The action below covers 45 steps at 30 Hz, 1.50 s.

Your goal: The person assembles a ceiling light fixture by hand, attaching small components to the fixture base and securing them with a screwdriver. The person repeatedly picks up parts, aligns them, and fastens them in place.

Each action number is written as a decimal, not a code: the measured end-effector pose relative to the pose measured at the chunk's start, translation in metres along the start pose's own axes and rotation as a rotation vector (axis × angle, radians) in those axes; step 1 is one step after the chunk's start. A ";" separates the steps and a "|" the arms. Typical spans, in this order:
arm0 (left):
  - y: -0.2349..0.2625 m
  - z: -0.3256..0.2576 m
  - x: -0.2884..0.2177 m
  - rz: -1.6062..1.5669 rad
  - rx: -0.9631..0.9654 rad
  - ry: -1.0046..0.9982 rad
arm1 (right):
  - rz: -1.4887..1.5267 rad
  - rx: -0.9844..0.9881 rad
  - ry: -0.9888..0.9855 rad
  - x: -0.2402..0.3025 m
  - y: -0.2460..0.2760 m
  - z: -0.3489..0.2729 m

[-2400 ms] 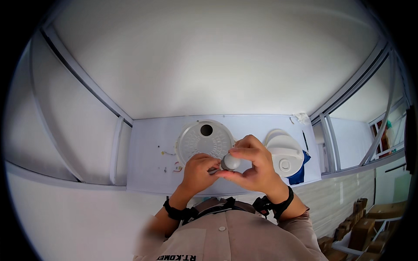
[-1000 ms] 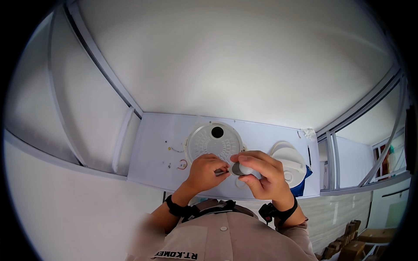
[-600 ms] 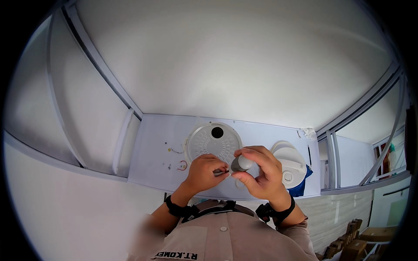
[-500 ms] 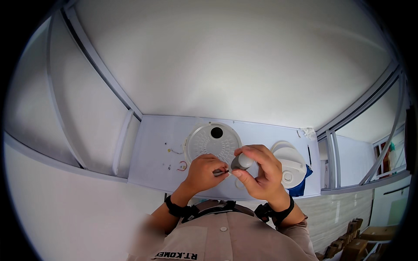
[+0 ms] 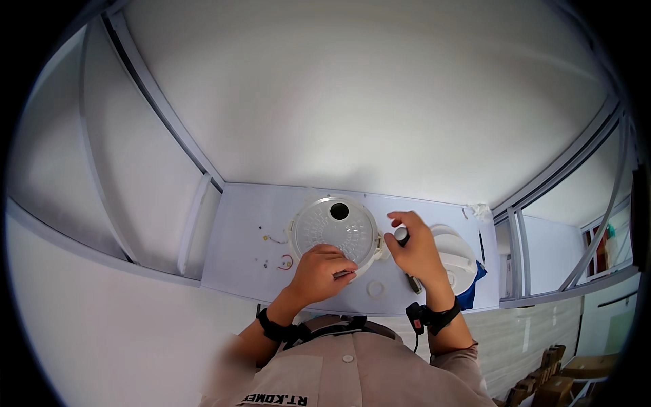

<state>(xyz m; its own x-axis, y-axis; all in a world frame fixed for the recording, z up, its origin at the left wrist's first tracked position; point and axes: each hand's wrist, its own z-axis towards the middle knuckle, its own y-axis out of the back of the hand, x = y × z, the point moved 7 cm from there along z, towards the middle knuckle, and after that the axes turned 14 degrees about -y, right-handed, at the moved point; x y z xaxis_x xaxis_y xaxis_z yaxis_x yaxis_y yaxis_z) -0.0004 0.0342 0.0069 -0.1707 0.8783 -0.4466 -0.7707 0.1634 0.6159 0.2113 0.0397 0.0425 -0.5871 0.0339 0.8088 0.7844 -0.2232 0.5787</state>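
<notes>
Head view: a person at a white worktop (image 5: 237, 271), both forearms coming up from six o'clock, a dark band on each wrist.
Left hand: the left hand (image 5: 324, 271) curls over the six o'clock rim of the round perforated lid plate (image 5: 334, 233), fingertips pinching a small grey piece (image 5: 342, 275) against that rim.
Right hand: the right hand (image 5: 417, 249) closes around a small grey knob with a dark top (image 5: 401, 235), thumb and forefinger gripping it just beside the plate at its three o'clock.
Change: less than a second ago both hands met over the knob in front of the chest; now they are parted, the knob carried out toward three o'clock, the left hand settled onto the plate.
Meaning: by the look of it, the knob is free of whatever the left hand keeps, and the work seems to be shifting back to the plate.
Lid plate: flat on the worktop, a dark hole near its twelve o'clock edge.
Around it: a white ring (image 5: 375, 289) at five o'clock of the plate; a small red-and-white loop (image 5: 285, 262) and scattered screws at nine o'clock; a white appliance body (image 5: 456, 261) over a blue cloth (image 5: 470, 294) beyond the right hand.
</notes>
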 end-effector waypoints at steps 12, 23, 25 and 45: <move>0.001 -0.005 -0.008 0.116 0.057 -0.013 | -0.065 0.082 -0.054 -0.043 -0.033 -0.006; 0.033 -0.037 0.024 0.087 0.008 0.173 | -0.065 0.183 -0.094 -0.032 -0.040 -0.051; 0.040 -0.043 0.030 0.081 0.016 0.224 | -0.113 0.215 -0.058 -0.028 -0.045 -0.059; 0.060 -0.176 0.106 0.101 -0.298 0.812 | 0.271 0.504 0.134 0.019 -0.048 -0.067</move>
<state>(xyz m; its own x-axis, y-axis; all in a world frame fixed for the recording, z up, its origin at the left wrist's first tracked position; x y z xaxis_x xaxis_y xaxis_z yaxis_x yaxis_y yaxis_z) -0.1723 0.0585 -0.1179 -0.5443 0.2714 -0.7938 -0.8375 -0.1222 0.5326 0.1490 -0.0145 0.0227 -0.3464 -0.0908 0.9337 0.8894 0.2848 0.3576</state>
